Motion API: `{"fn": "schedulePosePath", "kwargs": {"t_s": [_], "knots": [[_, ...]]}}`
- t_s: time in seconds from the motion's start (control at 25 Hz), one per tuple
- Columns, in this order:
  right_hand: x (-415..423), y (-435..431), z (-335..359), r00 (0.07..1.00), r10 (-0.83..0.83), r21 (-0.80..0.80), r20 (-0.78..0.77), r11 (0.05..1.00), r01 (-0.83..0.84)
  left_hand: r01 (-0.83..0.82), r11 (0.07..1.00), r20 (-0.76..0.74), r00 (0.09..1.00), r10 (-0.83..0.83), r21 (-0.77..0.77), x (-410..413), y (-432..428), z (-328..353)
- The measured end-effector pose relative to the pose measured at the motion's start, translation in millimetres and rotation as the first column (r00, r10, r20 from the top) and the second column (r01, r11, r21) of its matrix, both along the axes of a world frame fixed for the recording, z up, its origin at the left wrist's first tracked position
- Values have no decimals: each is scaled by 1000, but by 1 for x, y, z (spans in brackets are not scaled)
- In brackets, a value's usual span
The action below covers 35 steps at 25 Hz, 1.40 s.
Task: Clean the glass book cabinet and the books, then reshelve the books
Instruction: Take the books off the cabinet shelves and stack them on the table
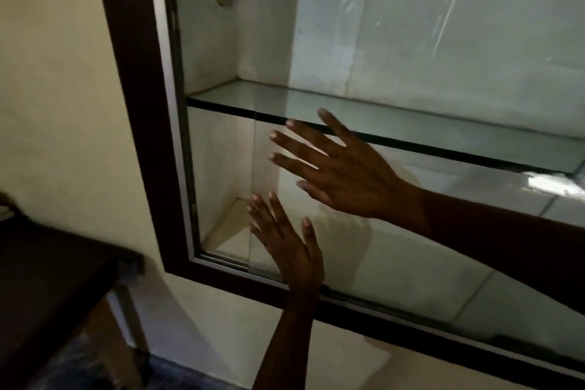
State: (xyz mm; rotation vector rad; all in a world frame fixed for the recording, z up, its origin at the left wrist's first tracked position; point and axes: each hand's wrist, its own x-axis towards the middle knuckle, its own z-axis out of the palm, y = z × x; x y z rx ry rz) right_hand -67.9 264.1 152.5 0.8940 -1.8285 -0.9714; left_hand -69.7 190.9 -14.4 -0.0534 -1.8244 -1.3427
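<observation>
While the cabinet (136, 104) shows bare shelves, left hand (285, 250) and right hand (348, 180) press spread fingers on its sliding glass pane (395, 256), lower-left corner | step: likely sliding pane | next: even sideways push | books unseen

Entry: I see left hand (294, 253) and right hand (348, 180), both bare. Forearms (506, 231) bare up to the frame edge. Fingers (304, 165) long, slim; nails trimmed short.

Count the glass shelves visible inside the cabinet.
1. The glass shelf spans the cabinet at mid-height, its dark front edge passing behind the fingers of the right hand. Others may lie above the frame, out of view.
</observation>
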Motion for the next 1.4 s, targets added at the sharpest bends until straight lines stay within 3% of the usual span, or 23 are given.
{"fn": "schedulePosePath", "kwargs": {"t_s": [0.16, 0.32, 0.48, 0.6, 0.68, 0.76, 0.84, 0.92, 1.08, 1.24, 1.32, 1.4], "knots": [[16, 20, -10, 992, -127, 25, 5, 992, 127, -134, 990, -33, 991, 132, -40, -17, 8, -8], [3, -5, -13, 985, -173, 44, -12, 984, 173, -86, 996, -71, 994, 87, 10, -17, 8, -8], [-6, -23, -14, 993, -120, -25, 22, 992, 121, -59, 997, -104, 993, 54, -49, -18, 0, -9], [4, -19, -12, 993, -43, -21, 108, 999, 46, -2, 999, -42, 999, 0, -37, -9, -11, -4], [25, -4, -20, 976, 36, -107, 215, 994, -13, 90, 995, -4, 996, -90, -42, 15, -16, 0], [70, 30, -36, 952, 91, -352, 293, 936, 18, 216, 972, -43, 974, -221, -97, 58, -7, 1], [130, 78, -53, 940, 99, -593, 326, 796, 121, 391, 895, -84, 905, -416, -216, 106, 22, 5], [195, 134, -65, 943, 55, -769, 327, 596, 232, 511, 786, -113, 809, -576, -347, 146, 71, 15], [323, 263, -72, 963, -125, -952, 240, 162, 258, 599, 554, -110, 616, -780, -578, 220, 209, 37], [426, 385, -77, 948, -297, -991, 116, -94, 92, 431, 332, -136, 424, -895, -839, 289, 349, 55], [449, 431, -80, 956, -279, -963, 86, -269, 9, 291, 267, -142, 388, -911, -919, 308, 407, 69], [465, 480, -82, 962, -271, -890, 40, -446, -89, 45, 232, -199, 375, -905, -972, 321, 469, 83]]}}
